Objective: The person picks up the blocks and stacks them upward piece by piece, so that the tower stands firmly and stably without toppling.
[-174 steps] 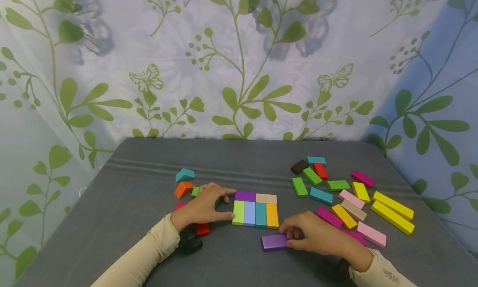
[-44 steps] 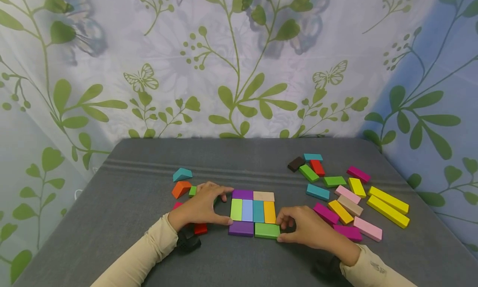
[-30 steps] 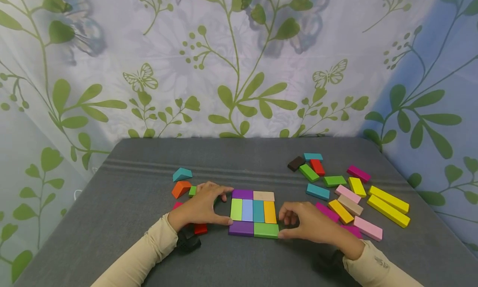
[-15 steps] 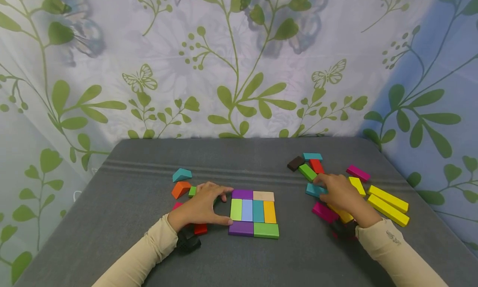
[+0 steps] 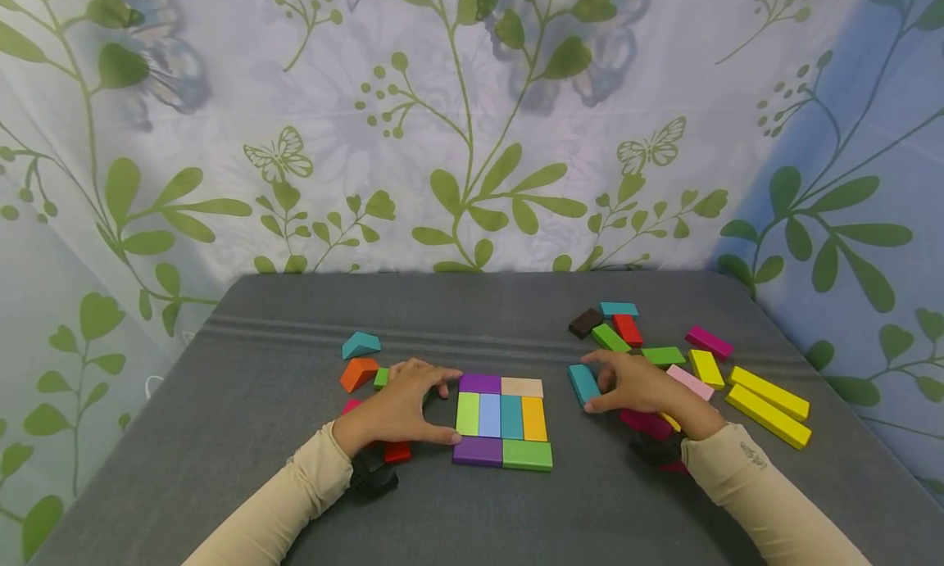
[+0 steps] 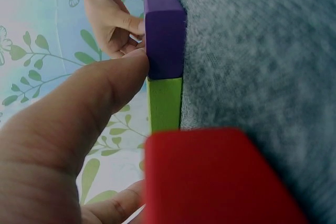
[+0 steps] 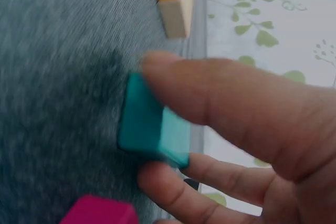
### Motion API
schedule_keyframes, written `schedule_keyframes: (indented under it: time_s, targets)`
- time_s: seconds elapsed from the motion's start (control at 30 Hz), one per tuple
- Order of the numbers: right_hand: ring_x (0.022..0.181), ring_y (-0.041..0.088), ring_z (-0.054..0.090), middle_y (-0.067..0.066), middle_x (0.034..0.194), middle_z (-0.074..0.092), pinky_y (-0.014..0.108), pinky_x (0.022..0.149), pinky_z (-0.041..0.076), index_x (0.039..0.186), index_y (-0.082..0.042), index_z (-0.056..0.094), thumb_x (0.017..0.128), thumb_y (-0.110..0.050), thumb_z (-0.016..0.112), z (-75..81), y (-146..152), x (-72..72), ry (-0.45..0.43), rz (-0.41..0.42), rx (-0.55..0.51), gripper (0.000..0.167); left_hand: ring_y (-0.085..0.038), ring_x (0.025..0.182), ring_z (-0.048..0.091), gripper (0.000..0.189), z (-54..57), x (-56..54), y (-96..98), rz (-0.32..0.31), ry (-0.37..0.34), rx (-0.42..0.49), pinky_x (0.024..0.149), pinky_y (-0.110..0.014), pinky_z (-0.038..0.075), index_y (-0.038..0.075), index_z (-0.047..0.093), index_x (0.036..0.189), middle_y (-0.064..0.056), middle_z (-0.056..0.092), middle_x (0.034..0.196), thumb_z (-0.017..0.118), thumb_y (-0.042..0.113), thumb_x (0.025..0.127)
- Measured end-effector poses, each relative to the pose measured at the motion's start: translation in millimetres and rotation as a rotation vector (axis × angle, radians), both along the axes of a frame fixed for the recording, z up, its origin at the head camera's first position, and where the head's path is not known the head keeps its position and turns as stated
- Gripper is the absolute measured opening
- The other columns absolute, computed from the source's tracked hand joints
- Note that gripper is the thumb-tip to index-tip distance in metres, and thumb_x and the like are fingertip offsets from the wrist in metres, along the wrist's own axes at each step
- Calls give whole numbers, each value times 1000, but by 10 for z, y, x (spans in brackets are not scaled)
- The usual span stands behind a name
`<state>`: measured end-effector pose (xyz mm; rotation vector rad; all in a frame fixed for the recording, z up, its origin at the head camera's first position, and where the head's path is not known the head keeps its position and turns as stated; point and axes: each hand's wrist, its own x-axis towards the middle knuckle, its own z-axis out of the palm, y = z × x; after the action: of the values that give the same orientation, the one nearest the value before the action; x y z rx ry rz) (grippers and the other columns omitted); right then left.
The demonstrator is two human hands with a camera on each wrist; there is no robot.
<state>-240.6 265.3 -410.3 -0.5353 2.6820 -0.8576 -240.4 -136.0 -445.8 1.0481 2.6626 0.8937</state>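
My right hand (image 5: 636, 384) pinches a teal block (image 5: 584, 386) between thumb and fingertips, low over the table, right of a flat rectangle of blocks. That rectangle has a purple block (image 5: 479, 383) and a beige block (image 5: 521, 387) at the back. Light green (image 5: 468, 413), light blue, teal and orange-yellow blocks stand side by side in the middle. A purple block (image 5: 478, 451) and a green block (image 5: 527, 455) form the front row. My left hand (image 5: 401, 406) spreads thumb and index along its left side; in the left wrist view the thumb tip touches the front purple block (image 6: 165, 40).
Loose blocks lie scattered on the right, among them two long yellow ones (image 5: 769, 416), a dark brown one (image 5: 586, 323) and a red one (image 5: 628, 330). By my left hand lie an orange block (image 5: 358, 374), a teal triangular one (image 5: 361, 345) and a red one (image 5: 397, 452).
The purple and green blocks came into the front row. My right hand then left the green block, reached right among the loose blocks and drew a teal one leftward, turning it. My left hand stayed.
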Motion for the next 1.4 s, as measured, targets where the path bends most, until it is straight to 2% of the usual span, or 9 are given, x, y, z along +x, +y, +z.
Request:
schedule_keyframes:
  time_s: [0.1, 0.17, 0.27, 0.4, 0.5, 0.63, 0.83, 1.07, 1.4]
  targets:
    - [72, 18, 53, 2, 92, 64, 32, 66, 46, 142, 10, 57, 83, -13, 92, 9, -31, 24, -34, 21, -23, 73, -29, 122, 50, 85, -1, 1, 0, -3, 1, 5, 103, -61, 27, 5, 61, 150, 10, 60, 106, 90, 49, 84]
    - [71, 18, 51, 2, 94, 65, 31, 65, 45, 140, 8, 59, 82, -13, 92, 7, -45, 41, -23, 28, -25, 70, -29, 122, 50, 85, 1, 2, 0, -4, 1, 8, 104, -62, 27, 5, 61, 150, 10, 60, 106, 91, 49, 84]
    - [78, 18, 54, 5, 101, 66, 33, 69, 48, 137, 5, 62, 81, -16, 93, -13, -77, 58, 45, 39, -29, 67, -30, 122, 50, 85, 4, 3, -1, -5, 3, 9, 104, -62, 27, 5, 61, 150, 10, 60, 106, 91, 49, 84]
    - [92, 22, 58, 14, 119, 68, 37, 78, 55, 135, 3, 64, 81, -22, 96, -48, -145, 73, 158, 45, -44, 68, -30, 122, 50, 84, 6, 2, 0, -4, 2, 9, 105, -63, 26, 5, 61, 150, 10, 61, 106, 90, 48, 84]
    - [95, 24, 57, 18, 129, 68, 37, 79, 55, 136, 2, 64, 81, -24, 96, -60, -235, 94, 193, 42, -76, 68, -31, 123, 50, 84, 9, 4, -3, -3, -3, 12, 105, -63, 26, 5, 61, 150, 9, 61, 106, 90, 48, 84]
    - [92, 21, 54, 15, 127, 70, 35, 75, 51, 135, 1, 66, 82, -26, 96, -84, -395, 141, 202, 45, -113, 66, -31, 123, 49, 84, 13, 4, -2, -4, -9, 11, 104, -62, 26, 5, 61, 150, 9, 61, 107, 90, 48, 84]
    - [96, 20, 53, 5, 119, 71, 38, 80, 50, 132, -4, 71, 81, -33, 96, -116, -678, 225, 240, 46, -91, 64, -30, 123, 49, 85, 17, 0, -3, -5, -1, 12, 103, -61, 27, 5, 61, 150, 9, 61, 106, 91, 48, 83]
    - [102, 21, 55, 6, 126, 75, 43, 86, 56, 129, -6, 74, 81, -35, 98, -98, -956, 285, 314, 86, -27, 61, -29, 119, 52, 84, 19, 2, -3, -7, 36, 14, 103, -61, 29, 4, 62, 149, 9, 63, 106, 90, 49, 83]
    - [103, 19, 56, 6, 126, 74, 45, 87, 57, 128, -8, 75, 81, -39, 97, -89, -1208, 278, 328, 133, 46, 61, -27, 117, 52, 83, 23, 1, -4, -13, 38, 16, 102, -60, 29, 4, 62, 149, 9, 62, 106, 89, 49, 84]
